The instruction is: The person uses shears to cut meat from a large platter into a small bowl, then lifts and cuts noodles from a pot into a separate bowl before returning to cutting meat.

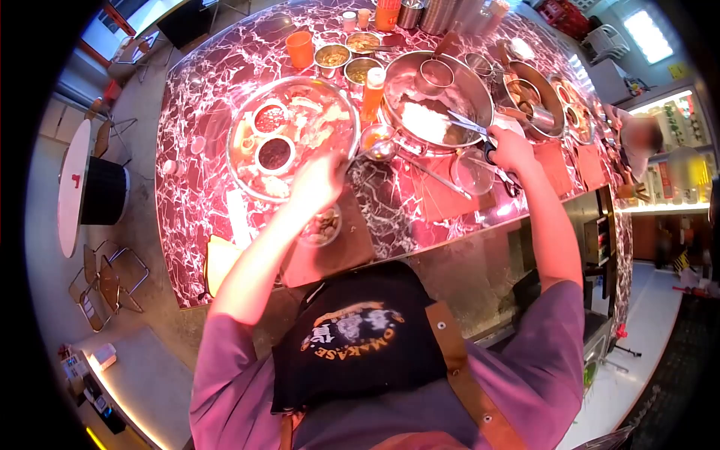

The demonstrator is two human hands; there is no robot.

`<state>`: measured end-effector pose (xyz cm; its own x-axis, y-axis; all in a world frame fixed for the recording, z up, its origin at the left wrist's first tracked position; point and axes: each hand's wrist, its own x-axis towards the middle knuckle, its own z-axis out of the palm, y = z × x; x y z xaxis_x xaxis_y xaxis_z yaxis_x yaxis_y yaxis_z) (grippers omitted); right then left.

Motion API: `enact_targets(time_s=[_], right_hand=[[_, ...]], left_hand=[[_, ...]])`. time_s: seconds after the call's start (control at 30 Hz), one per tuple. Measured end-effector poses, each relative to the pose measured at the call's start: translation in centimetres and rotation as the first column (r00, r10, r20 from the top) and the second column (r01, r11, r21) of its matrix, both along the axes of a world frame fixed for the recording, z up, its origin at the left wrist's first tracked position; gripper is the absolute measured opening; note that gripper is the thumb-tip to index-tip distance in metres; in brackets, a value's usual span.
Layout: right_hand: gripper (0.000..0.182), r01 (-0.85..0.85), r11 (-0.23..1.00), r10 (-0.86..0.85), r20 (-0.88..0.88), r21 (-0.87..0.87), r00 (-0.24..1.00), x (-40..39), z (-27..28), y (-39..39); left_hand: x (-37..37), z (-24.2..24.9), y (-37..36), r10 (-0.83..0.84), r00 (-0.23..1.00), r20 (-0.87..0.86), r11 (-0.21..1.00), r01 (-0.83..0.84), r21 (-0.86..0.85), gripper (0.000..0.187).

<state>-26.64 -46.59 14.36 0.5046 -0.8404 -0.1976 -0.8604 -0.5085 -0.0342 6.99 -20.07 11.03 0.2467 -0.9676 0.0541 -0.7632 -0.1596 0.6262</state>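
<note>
My left hand (321,181) is closed around the handle of a metal ladle (377,141), whose bowl hangs beside the large pot. With my right hand (513,150) I grip a pair of scissors (471,124); their silver blades reach over the rim of the large metal pot (486,90), and black handle loops show by my fingers. Pale food (427,121) lies in that pot under bright glare. Left of it stands a wide round tray (235,161) of food pieces, with two small bowls of dark red contents (276,154) inside. My left forearm partly covers a small bowl of pieces (324,229).
An orange-capped squeeze bottle (372,96) stands between tray and pot. Small metal bowls (332,56) and an orange cup (298,49) sit behind. Another pot (553,84) is at right. A thin metal rod (436,178) lies near the clear bowl (472,174). Another person (637,146) is far right.
</note>
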Motion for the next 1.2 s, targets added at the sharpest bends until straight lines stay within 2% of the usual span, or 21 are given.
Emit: enact_targets(time_s=[0.03, 0.07, 0.1, 0.17, 0.23, 0.3, 0.37, 0.5, 0.57, 0.6, 0.63, 0.7, 0.73, 0.87, 0.93, 1.07, 1.13, 1.17, 1.2], right_hand=[[0.049, -0.055, 0.998, 0.057, -0.182, 0.016, 0.982, 0.6, -0.2, -2.2], [0.047, -0.112, 0.993, 0.12, -0.356, 0.043, 0.927, 1.0, -0.5, -4.2], [0.047, -0.127, 0.99, 0.142, -0.346, 0.067, 0.928, 1.3, -0.8, -5.7], [0.044, -0.288, 0.956, 0.284, -0.451, 0.06, 0.846, 2.0, -2.0, -8.4], [0.039, -0.323, 0.941, 0.332, -0.446, 0.098, 0.831, 2.6, -3.6, -10.8], [0.038, -0.342, 0.912, 0.41, -0.453, 0.227, 0.792, 3.1, -3.7, -12.1], [0.037, -0.379, 0.892, 0.45, -0.424, 0.245, 0.786, 3.1, -4.7, -13.0], [0.033, -0.439, 0.879, 0.476, -0.317, 0.185, 0.82, 3.5, -7.2, -13.7], [0.031, -0.468, 0.864, 0.502, -0.242, 0.187, 0.831, 4.2, -8.9, -13.8], [0.028, -0.516, 0.841, 0.539, -0.172, 0.162, 0.824, 4.0, -10.1, -13.9], [0.028, -0.519, 0.839, 0.542, -0.161, 0.165, 0.824, 3.8, -11.4, -13.9], [0.025, -0.572, 0.821, 0.57, 0.072, -0.003, 0.818, 3.5, -13.8, -13.7], [0.021, -0.576, 0.814, 0.58, 0.174, -0.076, 0.796, 3.3, -14.8, -13.5], [0.022, -0.599, 0.794, 0.606, 0.213, -0.106, 0.766, 2.7, -15.1, -13.2], [0.024, -0.582, 0.805, 0.591, 0.259, -0.116, 0.764, 1.7, -14.2, -12.9], [0.029, -0.569, 0.814, 0.579, 0.241, -0.116, 0.779, 0.5, -11.2, -12.0], [0.034, -0.566, 0.8, 0.599, 0.305, -0.198, 0.74, -0.2, -10.0, -11.6], [0.034, -0.568, 0.797, 0.604, 0.296, -0.208, 0.74, -0.4, -9.2, -11.5], [0.035, -0.561, 0.795, 0.606, 0.322, -0.23, 0.727, -0.7, -8.2, -11.5]], left_hand=[[-0.9, 0.6, -3.9, -0.051, 0.997, 0.066, 0.999, 0.051, 0.012, 0.02], [-1.7, 0.7, -8.0, -0.067, 0.975, 0.213, 0.995, 0.048, 0.091, 0.02], [-2.7, 0.6, -12.0, -0.097, 0.931, 0.351, 0.984, 0.036, 0.176, 0.021], [-5.1, 1.4, -19.4, -0.271, 0.838, 0.474, 0.882, 0.018, 0.471, 0.023], [-6.3, -1.5, -25.1, -0.36, 0.771, 0.525, 0.845, 0.031, 0.534, 0.025], [-6.9, -4.0, -28.9, -0.369, 0.779, 0.507, 0.823, 0.021, 0.567, 0.027], [-7.3, -5.7, -31.0, -0.398, 0.756, 0.52, 0.776, -0.026, 0.63, 0.028], [-7.5, -8.3, -33.0, -0.353, 0.826, 0.438, 0.704, -0.074, 0.707, 0.033], [-7.5, -9.3, -33.0, -0.232, 0.898, 0.373, 0.703, -0.11, 0.703, 0.035], [-7.5, -8.8, -32.8, -0.24, 0.923, 0.3, 0.688, -0.057, 0.724, 0.034], [-7.4, -9.2, -32.8, -0.24, 0.922, 0.305, 0.681, -0.064, 0.729, 0.034], [-6.9, -11.1, -32.7, -0.275, 0.934, 0.227, 0.663, 0.013, 0.749, 0.031], [-6.8, -11.8, -32.3, -0.256, 0.944, 0.21, 0.694, 0.029, 0.719, 0.028], [-7.5, -8.9, -30.2, -0.202, 0.957, 0.21, 0.724, 0.001, 0.689, 0.027], [-7.7, -7.6, -29.1, -0.081, 0.972, 0.222, 0.775, -0.079, 0.627, 0.025], [-8.3, -4.9, -27.5, -0.067, 0.963, 0.259, 0.829, -0.091, 0.552, 0.024], [-8.8, -3.0, -27.1, -0.053, 0.957, 0.285, 0.868, -0.097, 0.486, 0.024], [-9.1, -1.4, -27.2, -0.047, 0.958, 0.284, 0.875, -0.098, 0.475, 0.024], [-9.3, 0.1, -27.5, -0.079, 0.951, 0.298, 0.838, -0.099, 0.536, 0.026]])
